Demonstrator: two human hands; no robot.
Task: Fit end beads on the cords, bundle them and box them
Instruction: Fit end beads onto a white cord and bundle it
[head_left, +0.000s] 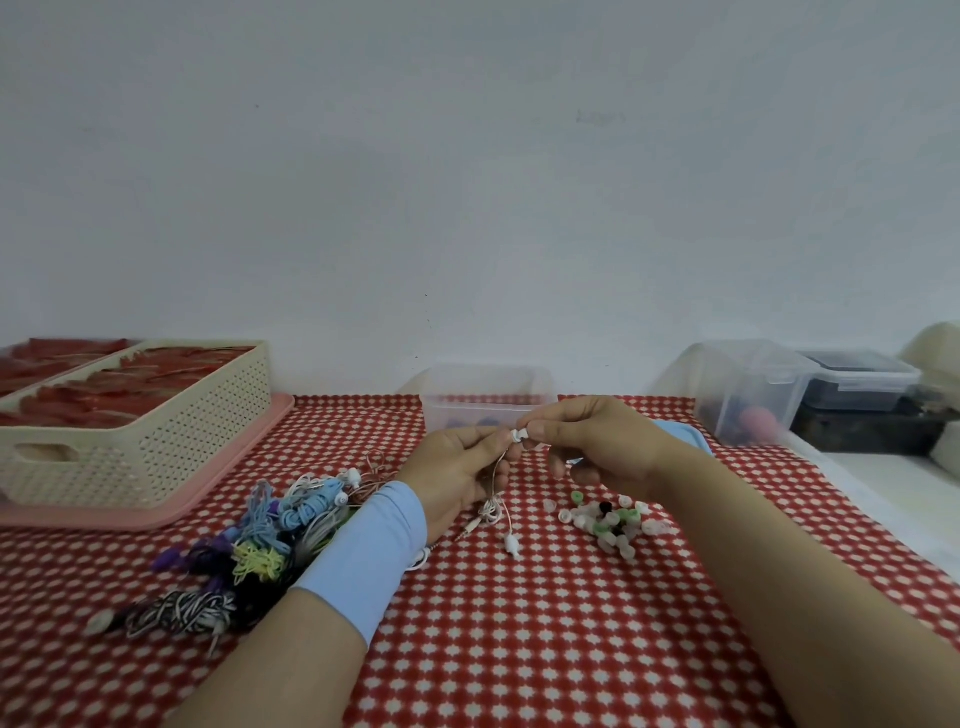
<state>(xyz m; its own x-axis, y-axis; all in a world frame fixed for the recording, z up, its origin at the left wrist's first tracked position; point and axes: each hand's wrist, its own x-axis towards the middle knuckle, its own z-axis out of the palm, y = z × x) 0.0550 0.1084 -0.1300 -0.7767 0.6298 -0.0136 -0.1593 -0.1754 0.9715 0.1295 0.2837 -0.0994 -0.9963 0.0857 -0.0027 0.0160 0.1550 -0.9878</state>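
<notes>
Both hands are up over the middle of the desk (519, 649). My left hand (454, 470) has its fingers (485, 439) pinched on the top end of a thin white cord (492, 496). My right hand (602, 441) has thumb and forefinger clamped on a small white bead (518, 435), right where the two hands meet. My fingertips cover the joint, so I can't tell if the bead is seated on the tip or just touching it.

The rest of the cord hangs down past my left palm into a loose tangle on the cloth. Its other end (511, 545) lies flat there, with a white lump on it.

The loose beads (610, 519) sit in a heap just under my right hand: white, green and a couple of black ones. The other cords (260, 540) are piled beside my left sleeve (369, 551), and part of the pile is hidden behind it. They're blue, purple, yellow and black-and-white, too blurry to count.

The clear box (488, 400) stands right behind my hands. There's something bluish on its bottom, hazy through the plastic and half blocked by my knuckles.

A blue lid (685, 436) pokes out from behind my right wrist. The cream basket (156, 441) on the left holds red stuff that I can't make out, and it's cut off by the frame edge. The tub (748, 389) on the right has pinkish blobs inside, too foggy to name.
</notes>
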